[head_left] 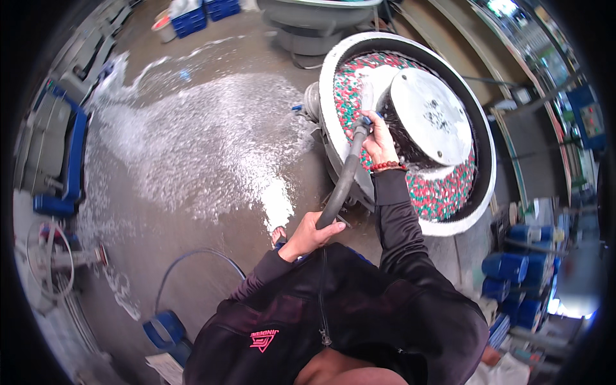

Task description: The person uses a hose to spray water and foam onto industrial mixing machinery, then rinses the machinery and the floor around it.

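Our left hand (308, 237) wraps the hose (343, 191); our right hand (381, 142) seems to grip its nozzle (361, 129). Slippery floor foam (212, 141) could trip us.

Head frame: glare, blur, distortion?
Head view: glare blows out the wet floor just beyond the foot; lights clip at the right rim; long panels at upper right bow, black fisheye border all round. Head view: gray tub at top looks soft; left hand and hose read clearly.

The left hand (310, 235) is curled close in, the right hand (381, 142) curled farther forward.
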A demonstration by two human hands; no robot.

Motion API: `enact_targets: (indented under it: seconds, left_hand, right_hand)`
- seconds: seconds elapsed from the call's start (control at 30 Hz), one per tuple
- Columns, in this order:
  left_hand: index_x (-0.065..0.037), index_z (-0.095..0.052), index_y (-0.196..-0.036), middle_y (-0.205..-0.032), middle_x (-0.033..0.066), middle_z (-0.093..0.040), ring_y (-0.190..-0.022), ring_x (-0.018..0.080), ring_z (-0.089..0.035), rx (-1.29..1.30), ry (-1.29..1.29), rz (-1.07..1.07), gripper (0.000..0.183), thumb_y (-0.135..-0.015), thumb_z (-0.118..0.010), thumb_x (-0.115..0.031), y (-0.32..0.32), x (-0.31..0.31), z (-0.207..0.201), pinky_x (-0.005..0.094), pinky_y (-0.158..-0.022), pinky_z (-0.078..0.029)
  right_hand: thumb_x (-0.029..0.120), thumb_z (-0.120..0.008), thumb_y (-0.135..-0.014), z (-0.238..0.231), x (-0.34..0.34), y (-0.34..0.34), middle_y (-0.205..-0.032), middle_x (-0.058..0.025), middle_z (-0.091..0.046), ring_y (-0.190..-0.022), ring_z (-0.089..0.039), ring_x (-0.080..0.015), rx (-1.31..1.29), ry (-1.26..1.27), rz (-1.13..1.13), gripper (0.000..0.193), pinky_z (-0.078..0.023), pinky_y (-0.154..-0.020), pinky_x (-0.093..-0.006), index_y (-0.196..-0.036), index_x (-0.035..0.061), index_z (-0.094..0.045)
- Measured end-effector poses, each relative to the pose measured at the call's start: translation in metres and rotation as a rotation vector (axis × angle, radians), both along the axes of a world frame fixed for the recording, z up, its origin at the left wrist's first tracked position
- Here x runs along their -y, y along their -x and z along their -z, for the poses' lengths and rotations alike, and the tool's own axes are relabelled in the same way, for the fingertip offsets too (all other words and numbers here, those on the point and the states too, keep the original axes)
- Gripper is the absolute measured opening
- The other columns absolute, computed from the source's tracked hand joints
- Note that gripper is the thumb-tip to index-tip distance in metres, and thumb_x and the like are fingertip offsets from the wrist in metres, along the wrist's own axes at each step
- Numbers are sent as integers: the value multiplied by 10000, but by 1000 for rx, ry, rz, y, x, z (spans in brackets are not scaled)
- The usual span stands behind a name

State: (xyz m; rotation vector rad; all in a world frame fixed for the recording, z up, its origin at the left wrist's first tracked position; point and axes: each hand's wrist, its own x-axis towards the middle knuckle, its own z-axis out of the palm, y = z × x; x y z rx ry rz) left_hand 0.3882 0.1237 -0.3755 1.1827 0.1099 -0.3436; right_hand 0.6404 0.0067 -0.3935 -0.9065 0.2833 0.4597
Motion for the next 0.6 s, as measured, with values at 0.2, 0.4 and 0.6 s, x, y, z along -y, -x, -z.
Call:
enact_targets:
  seconds: [0.2,0.4,0.6]
  left_hand:
    - [-68,-467,-607,-452,-53,-376,-401,16,-335,-150,28,168,316,-801,-615,-269,-26,-60,-1,209,-366,-237]
    - [-63,-480,-618,-469,-47,-411,-398,25,-361,-159,65,246,278,-813,-608,-214,-24,-51,-3,192,-373,-267]
    - [-82,-451,-741,-501,-68,-361,-388,16,-295,-287,128,135,150,-812,-579,-114,-31,-26,-11,191,-357,-222]
  right_hand:
    - [187,-619,-746,65,-16,-5,-694,-20,-463,-597,-491,-180,-135,2,126,168,-465,-530,-477,-829,109,-496]
    - [214,-634,-731,28,-25,-1,-750,-34,-454,-634,-495,-165,-66,54,168,259,-477,-500,-403,-913,101,-489]
    - [294,-749,-501,66,-3,-7,-1052,-154,-506,-970,-504,-301,1228,1232,48,714,-406,-858,-374,-1115,61,-468]
